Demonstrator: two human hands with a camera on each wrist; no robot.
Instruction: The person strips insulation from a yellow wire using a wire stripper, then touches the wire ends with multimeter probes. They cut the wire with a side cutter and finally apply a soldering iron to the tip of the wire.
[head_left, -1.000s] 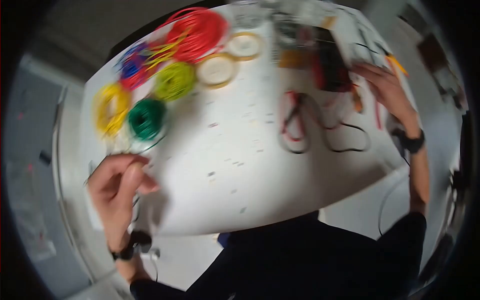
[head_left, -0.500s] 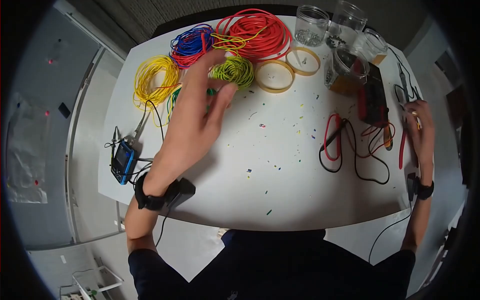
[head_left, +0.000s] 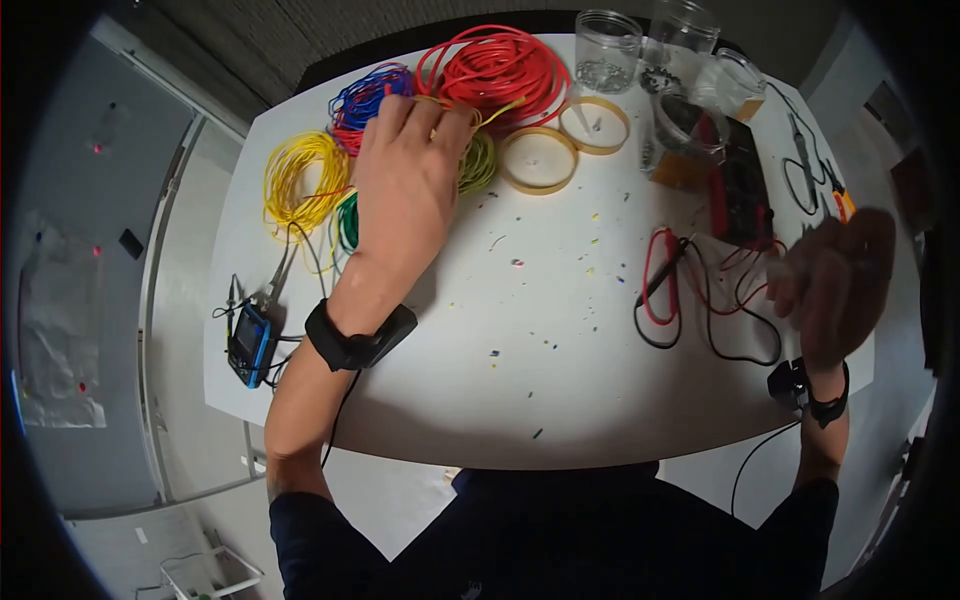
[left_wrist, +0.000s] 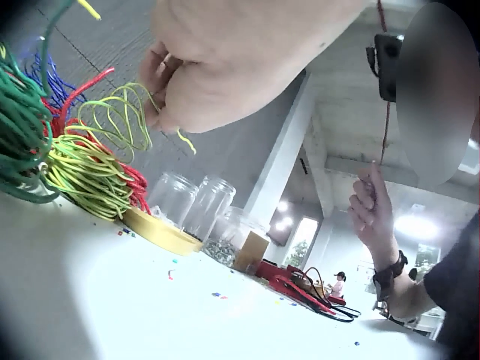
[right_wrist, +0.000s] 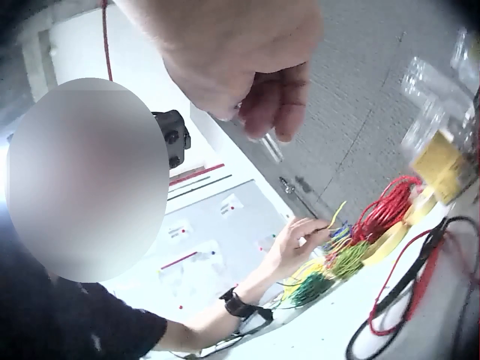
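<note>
My left hand (head_left: 415, 175) pinches a strand of yellow-green wire (left_wrist: 124, 112), whose free end (left_wrist: 187, 142) sticks out past the fingertips. The strand rises from the yellow-green coil (left_wrist: 86, 180). Beneath this hand in the head view the green coil (head_left: 348, 222) is partly hidden, beside the blue and red wires (head_left: 370, 100). Raised over the table's right side, my right hand (head_left: 840, 285) has curled fingers and is blurred. A thin shiny piece (right_wrist: 271, 146) shows at its fingertips; I cannot tell its kind.
Yellow (head_left: 300, 185) and red (head_left: 500, 75) coils lie at the back. Two shallow round dishes (head_left: 540, 185) and several clear jars (head_left: 607, 60) stand right of them. A multimeter (head_left: 742, 185) with test leads (head_left: 665, 285) lies right; a small blue-edged device (head_left: 250, 345) sits left. Wire scraps are scattered mid-table.
My left hand has moved from the front left to the coils and taken hold of the yellow-green wire. My right hand has lifted from the right edge, fingers now curled.
</note>
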